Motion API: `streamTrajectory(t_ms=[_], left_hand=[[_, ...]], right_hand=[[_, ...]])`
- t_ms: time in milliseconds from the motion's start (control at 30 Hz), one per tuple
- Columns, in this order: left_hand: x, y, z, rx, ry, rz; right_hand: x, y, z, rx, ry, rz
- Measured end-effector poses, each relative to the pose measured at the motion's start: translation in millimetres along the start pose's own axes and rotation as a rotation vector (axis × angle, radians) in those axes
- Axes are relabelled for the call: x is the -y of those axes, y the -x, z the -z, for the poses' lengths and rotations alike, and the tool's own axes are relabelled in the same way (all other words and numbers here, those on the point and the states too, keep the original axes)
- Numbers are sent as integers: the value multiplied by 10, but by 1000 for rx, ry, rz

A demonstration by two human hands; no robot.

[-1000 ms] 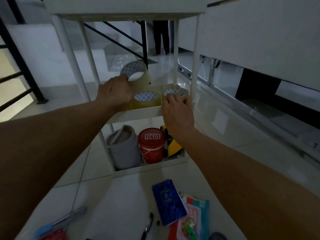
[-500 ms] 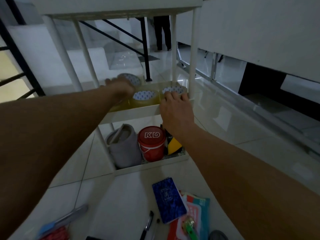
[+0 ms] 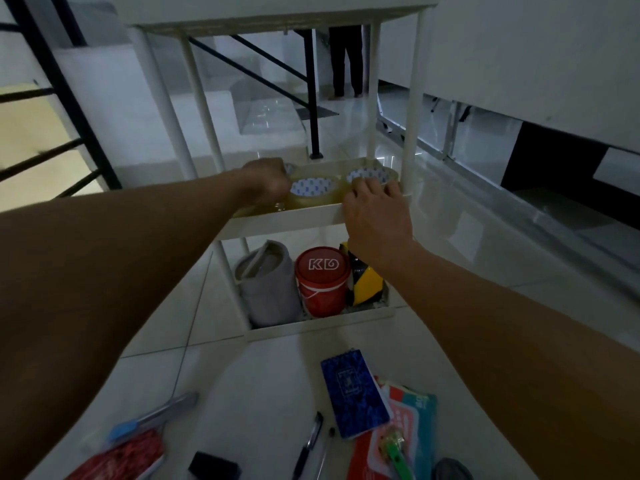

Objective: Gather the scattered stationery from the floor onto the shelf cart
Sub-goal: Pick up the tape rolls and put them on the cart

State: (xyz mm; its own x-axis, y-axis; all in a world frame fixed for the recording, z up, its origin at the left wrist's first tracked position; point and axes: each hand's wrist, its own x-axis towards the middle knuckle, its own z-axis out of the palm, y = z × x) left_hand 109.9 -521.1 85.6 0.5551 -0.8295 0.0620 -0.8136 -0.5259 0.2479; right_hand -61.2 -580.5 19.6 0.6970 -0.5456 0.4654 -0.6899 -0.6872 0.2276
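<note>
A white shelf cart's middle tray [image 3: 294, 220] holds clear tape rolls. My left hand [image 3: 266, 180] grips a tape roll [image 3: 289, 169] at the tray's left, and only a sliver of that roll shows. Beside it lies a second tape roll [image 3: 313, 192]. My right hand [image 3: 377, 216] rests on the tray's front rim with its fingers touching the third tape roll [image 3: 372, 174]. On the floor in front lie a blue notepad [image 3: 351, 393], a black pen [image 3: 308, 445], a blue-tipped cutter [image 3: 156, 415], a red packet [image 3: 121, 459], a black eraser [image 3: 214, 467] and colourful packets [image 3: 405, 427].
The bottom tray holds a grey pouch [image 3: 268, 285], a red tub [image 3: 322, 278] and yellow-black tape [image 3: 367, 282]. Black stair railings [image 3: 59, 98] stand at the left and a white wall [image 3: 519, 64] at the right. A person's legs [image 3: 346, 60] show far behind the cart.
My left hand has lowered the upright tape roll flat into the left of the middle tray. My right hand has stayed on the tray rim and right roll.
</note>
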Motion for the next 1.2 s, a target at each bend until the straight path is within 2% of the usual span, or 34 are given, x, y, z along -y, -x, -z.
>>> streamTrajectory(t_ms=[133, 300, 367, 500, 600, 667, 733, 833, 967, 1033, 1100, 1167, 1200], left_hand=[[27, 2, -89, 25, 9, -28], [74, 81, -202, -85, -168, -110], [90, 125, -222, -218, -224, -191], [-52, 399, -454, -512, -91, -266], [-136, 832, -760, -686, 27, -321], [-95, 1164, -957, -757, 125, -297], [20, 1456, -1167, -731, 181, -249], [274, 1789, -1539, -572, 190, -215], [534, 2302, -2011, -405, 390, -80], [551, 2623, -2158, -320, 455, -29], [562, 2881, -2234, -251, 446, -26], [604, 3069, -2267, -219, 412, -52], [638, 3152, -2268, -208, 387, -67]], right_hand=[[5, -13, -7, -2, -4, 0], [0, -16, -34, -17, 32, 15], [-9, -17, -28, -17, 60, 31], [-30, 1, -38, 25, 83, 62], [-63, 66, -77, 73, -12, 76], [-94, 98, -76, 111, -103, 74], [-93, 185, -75, 99, -189, 57], [19, 503, -108, 50, -339, -30], [231, 1220, -269, 114, -478, -126], [296, 1633, -388, 244, -597, -140], [368, 2015, -508, 480, -653, -148], [457, 2312, -606, 696, -594, -110], [497, 2402, -640, 729, -553, -87]])
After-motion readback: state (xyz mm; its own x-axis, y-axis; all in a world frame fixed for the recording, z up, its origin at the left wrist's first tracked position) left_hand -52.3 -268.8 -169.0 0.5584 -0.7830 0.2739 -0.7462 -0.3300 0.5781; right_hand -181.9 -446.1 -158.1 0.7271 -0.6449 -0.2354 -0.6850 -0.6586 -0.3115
